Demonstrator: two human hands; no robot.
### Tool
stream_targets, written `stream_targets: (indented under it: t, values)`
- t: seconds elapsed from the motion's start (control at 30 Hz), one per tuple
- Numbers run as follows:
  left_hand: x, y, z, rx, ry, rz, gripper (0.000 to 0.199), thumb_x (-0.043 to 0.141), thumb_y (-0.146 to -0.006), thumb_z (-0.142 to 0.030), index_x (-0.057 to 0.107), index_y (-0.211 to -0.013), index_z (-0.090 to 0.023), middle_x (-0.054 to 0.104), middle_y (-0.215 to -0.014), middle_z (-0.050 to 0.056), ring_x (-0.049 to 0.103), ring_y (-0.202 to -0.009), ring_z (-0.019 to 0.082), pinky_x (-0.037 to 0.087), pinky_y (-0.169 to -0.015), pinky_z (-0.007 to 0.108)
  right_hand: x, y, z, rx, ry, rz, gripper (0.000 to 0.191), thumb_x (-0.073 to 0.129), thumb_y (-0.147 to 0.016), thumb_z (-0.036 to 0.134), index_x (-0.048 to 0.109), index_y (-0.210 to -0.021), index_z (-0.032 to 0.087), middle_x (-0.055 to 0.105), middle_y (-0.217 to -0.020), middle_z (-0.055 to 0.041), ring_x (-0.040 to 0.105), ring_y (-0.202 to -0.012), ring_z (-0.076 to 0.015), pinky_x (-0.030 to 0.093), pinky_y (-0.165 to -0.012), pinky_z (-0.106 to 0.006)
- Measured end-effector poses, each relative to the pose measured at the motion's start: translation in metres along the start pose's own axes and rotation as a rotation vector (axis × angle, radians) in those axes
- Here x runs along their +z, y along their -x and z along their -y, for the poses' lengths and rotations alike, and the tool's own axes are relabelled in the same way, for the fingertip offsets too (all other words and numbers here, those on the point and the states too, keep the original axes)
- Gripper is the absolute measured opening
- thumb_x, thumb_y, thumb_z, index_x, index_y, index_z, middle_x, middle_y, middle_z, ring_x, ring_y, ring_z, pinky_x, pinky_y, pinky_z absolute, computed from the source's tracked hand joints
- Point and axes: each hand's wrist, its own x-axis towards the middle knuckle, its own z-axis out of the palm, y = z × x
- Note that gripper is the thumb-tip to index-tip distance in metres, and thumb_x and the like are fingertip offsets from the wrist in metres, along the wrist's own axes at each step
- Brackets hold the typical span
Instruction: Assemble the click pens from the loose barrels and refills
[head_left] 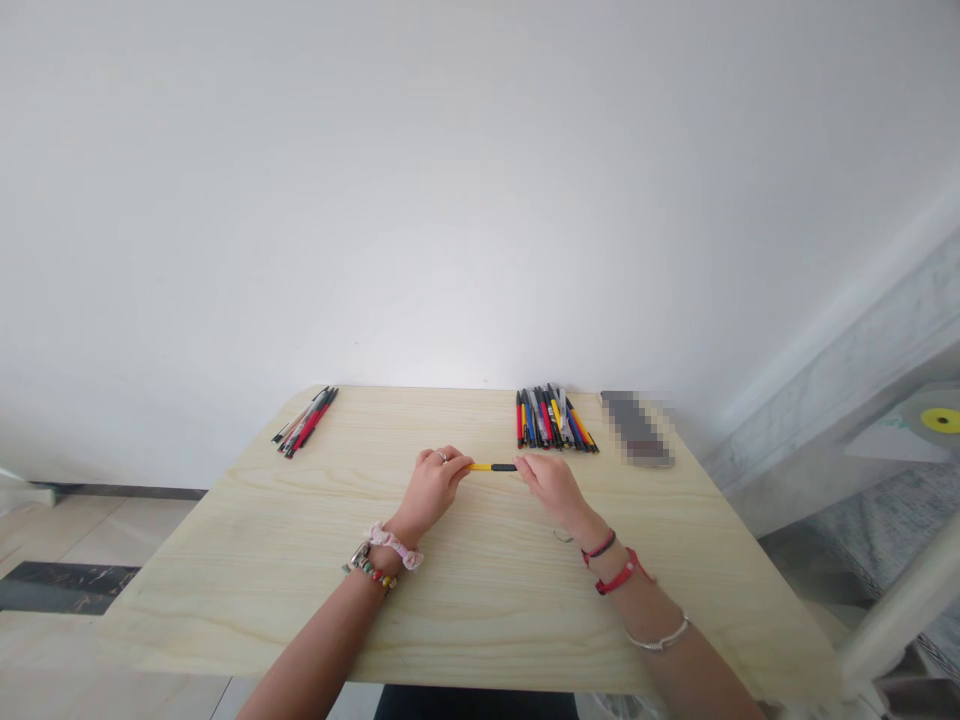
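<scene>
A yellow pen with a black grip [491, 467] lies level between my two hands, above the middle of the table. My left hand [435, 485] pinches its yellow end, and my right hand [553, 488] closes on the black end. Both tips of the pen are hidden by my fingers. Beyond my right hand lies a pile of pens [553, 418] in red, yellow, blue, black and grey. Farther off to the left is a smaller group of pens [306, 422], red and pale ones with black parts.
The light wooden table [465, 610] reaches back to a white wall [480, 200]. At its back right lies a dark flat object [637, 430], blurred by pixels. A grey disc with a yellow centre [939, 420] shows at the far right, off the table.
</scene>
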Motion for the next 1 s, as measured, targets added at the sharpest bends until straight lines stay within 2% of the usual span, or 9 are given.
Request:
stream_targets:
  t: [0.17, 0.27, 0.4, 0.5, 0.6, 0.67, 0.73, 0.87, 1.0]
  values:
    - [0.001, 0.000, 0.002, -0.013, 0.028, 0.008, 0.019, 0.044, -0.081, -0.021, 0.060, -0.089, -0.020, 0.061, -0.084, 0.004, 0.053, -0.076, 0.015, 0.033, -0.073, 0.030, -0.001, 0.000, 0.000, -0.082, -0.141, 0.009, 0.018, 0.046, -0.079, 0.030, 0.055, -0.085, 0.016, 0.061, -0.074, -0.0042, 0.055, -0.060, -0.0126, 0.041, -0.055, -0.023]
    - [0.002, 0.000, 0.002, 0.004, 0.050, 0.042, 0.019, 0.043, -0.081, -0.020, 0.060, -0.090, -0.020, 0.061, -0.084, 0.003, 0.053, -0.077, 0.015, 0.033, -0.074, 0.030, 0.000, 0.001, 0.003, -0.121, -0.025, 0.018, 0.021, 0.043, -0.081, 0.030, 0.056, -0.070, 0.016, 0.060, -0.066, -0.0037, 0.054, -0.060, -0.0136, 0.039, -0.056, -0.024]
    - [0.001, 0.000, 0.001, 0.006, 0.022, 0.071, 0.016, 0.046, -0.079, -0.020, 0.061, -0.087, -0.021, 0.060, -0.081, 0.003, 0.053, -0.077, 0.015, 0.032, -0.075, 0.031, 0.005, 0.003, 0.007, 0.013, -0.067, 0.084, 0.039, 0.035, -0.084, 0.030, 0.052, -0.052, 0.016, 0.049, -0.042, 0.0012, 0.047, -0.043, -0.0098, 0.036, -0.047, -0.022]
    - [-0.002, -0.001, 0.001, -0.018, -0.002, 0.074, 0.016, 0.048, -0.079, -0.020, 0.061, -0.087, -0.020, 0.060, -0.080, 0.003, 0.053, -0.076, 0.016, 0.032, -0.075, 0.032, 0.003, 0.002, 0.005, 0.034, -0.164, 0.067, 0.026, 0.040, -0.082, 0.031, 0.059, -0.075, 0.015, 0.056, -0.052, 0.0006, 0.052, -0.048, -0.0108, 0.041, -0.049, -0.022]
    - [-0.002, -0.002, 0.002, -0.049, 0.005, 0.083, 0.016, 0.047, -0.079, -0.020, 0.060, -0.088, -0.020, 0.060, -0.080, 0.003, 0.053, -0.076, 0.015, 0.033, -0.074, 0.031, -0.002, 0.001, -0.002, -0.174, -0.064, 0.016, 0.020, 0.045, -0.081, 0.027, 0.056, -0.094, 0.017, 0.062, -0.080, -0.0051, 0.058, -0.070, -0.0149, 0.045, -0.064, -0.026]
    - [-0.002, -0.002, 0.003, -0.049, 0.018, 0.103, 0.016, 0.047, -0.079, -0.020, 0.061, -0.087, -0.020, 0.060, -0.081, 0.003, 0.054, -0.076, 0.015, 0.033, -0.074, 0.030, -0.004, 0.001, -0.005, -0.278, 0.028, 0.003, 0.019, 0.041, -0.083, 0.024, 0.057, -0.090, 0.017, 0.062, -0.084, -0.0070, 0.057, -0.076, -0.0163, 0.044, -0.068, -0.028]
    - [-0.001, -0.002, 0.003, -0.031, 0.032, 0.130, 0.017, 0.046, -0.079, -0.019, 0.061, -0.087, -0.020, 0.060, -0.080, 0.003, 0.054, -0.075, 0.014, 0.033, -0.073, 0.029, -0.004, 0.001, -0.005, -0.288, 0.079, -0.028, 0.020, 0.038, -0.084, 0.023, 0.056, -0.084, 0.016, 0.062, -0.079, -0.0072, 0.057, -0.073, -0.0161, 0.044, -0.066, -0.027]
    - [-0.004, -0.001, 0.000, 0.020, 0.014, 0.157, 0.015, 0.048, -0.078, -0.021, 0.061, -0.085, -0.021, 0.060, -0.079, 0.002, 0.053, -0.074, 0.014, 0.032, -0.073, 0.029, 0.002, 0.003, 0.002, -0.165, 0.180, -0.078, 0.026, 0.035, -0.085, 0.023, 0.053, -0.069, 0.016, 0.059, -0.063, -0.0051, 0.055, -0.058, -0.0145, 0.040, -0.054, -0.024]
    - [-0.007, 0.000, -0.001, 0.041, -0.070, 0.082, 0.014, 0.049, -0.078, -0.023, 0.062, -0.081, -0.022, 0.060, -0.077, 0.002, 0.052, -0.072, 0.014, 0.030, -0.077, 0.032, 0.010, 0.004, 0.013, 0.023, 0.129, -0.041, 0.038, 0.032, -0.085, 0.025, 0.046, -0.051, 0.017, 0.052, -0.046, -0.0012, 0.049, -0.044, -0.0120, 0.034, -0.046, -0.023]
